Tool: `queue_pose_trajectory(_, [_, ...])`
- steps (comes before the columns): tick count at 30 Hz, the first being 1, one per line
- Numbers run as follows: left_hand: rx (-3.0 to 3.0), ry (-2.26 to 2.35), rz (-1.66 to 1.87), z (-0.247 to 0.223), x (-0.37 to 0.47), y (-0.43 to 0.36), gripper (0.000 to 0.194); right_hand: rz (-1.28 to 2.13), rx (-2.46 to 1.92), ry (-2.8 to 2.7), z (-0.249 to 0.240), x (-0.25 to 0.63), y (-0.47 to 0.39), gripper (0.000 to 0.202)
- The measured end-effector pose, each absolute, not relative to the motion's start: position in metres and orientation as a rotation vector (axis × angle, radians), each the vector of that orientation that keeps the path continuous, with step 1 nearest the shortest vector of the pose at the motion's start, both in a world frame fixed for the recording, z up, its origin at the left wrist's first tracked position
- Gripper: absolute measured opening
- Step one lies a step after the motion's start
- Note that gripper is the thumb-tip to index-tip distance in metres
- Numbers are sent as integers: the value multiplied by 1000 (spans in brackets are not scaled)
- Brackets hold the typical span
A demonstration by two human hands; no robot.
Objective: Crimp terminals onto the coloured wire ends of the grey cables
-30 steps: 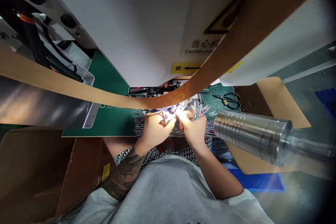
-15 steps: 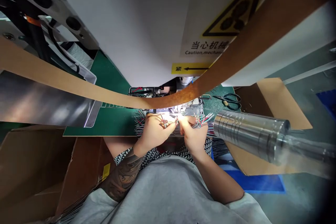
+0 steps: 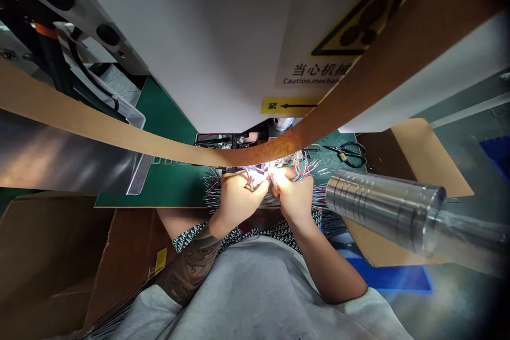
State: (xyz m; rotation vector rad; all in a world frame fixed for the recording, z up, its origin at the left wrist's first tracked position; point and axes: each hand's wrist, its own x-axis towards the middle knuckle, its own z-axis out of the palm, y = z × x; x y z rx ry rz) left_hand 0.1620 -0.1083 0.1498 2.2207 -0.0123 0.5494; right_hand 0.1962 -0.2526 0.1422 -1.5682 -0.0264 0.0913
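Observation:
My left hand [image 3: 239, 196] is closed on thin wires, whose ends poke out by its thumb. Close beside it, my right hand [image 3: 294, 194] grips a bunch of colored wires [image 3: 306, 167] that fans out above its knuckles. The fingertips of both hands nearly meet under a bright light, just in front of the machine's metal parts [image 3: 239, 141]. What lies exactly between the fingertips is washed out by glare. More wires [image 3: 212, 191] lie to the left of my left hand, over the edge of the green table [image 3: 171, 186].
A brown paper strip [image 3: 191, 155] hangs in a curve before the white machine body [image 3: 223, 37]. Black scissors [image 3: 350, 154] lie at the right on the table. A shiny metal cylinder [image 3: 382, 210] juts in from the right. Cardboard boxes [image 3: 430, 159] stand at both sides.
My hands have drawn slightly closer together, and my right hand has shifted a little left. The wires above my right hand now spread out more and sit higher.

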Motion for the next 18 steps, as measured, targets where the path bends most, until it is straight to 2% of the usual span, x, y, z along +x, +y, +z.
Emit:
queue_pose_trajectory(5, [2210, -8, 545, 149, 163, -107, 45, 93, -1538, 24, 148, 198, -250, 43])
queue_pose_trajectory(12, [2152, -33, 466, 150, 162, -102, 38, 104, -1580, -93, 146, 192, -257, 56])
queue_pose_trajectory(18, [2146, -85, 448, 152, 157, -102, 33, 55, -1589, -147, 148, 177, -260, 57])
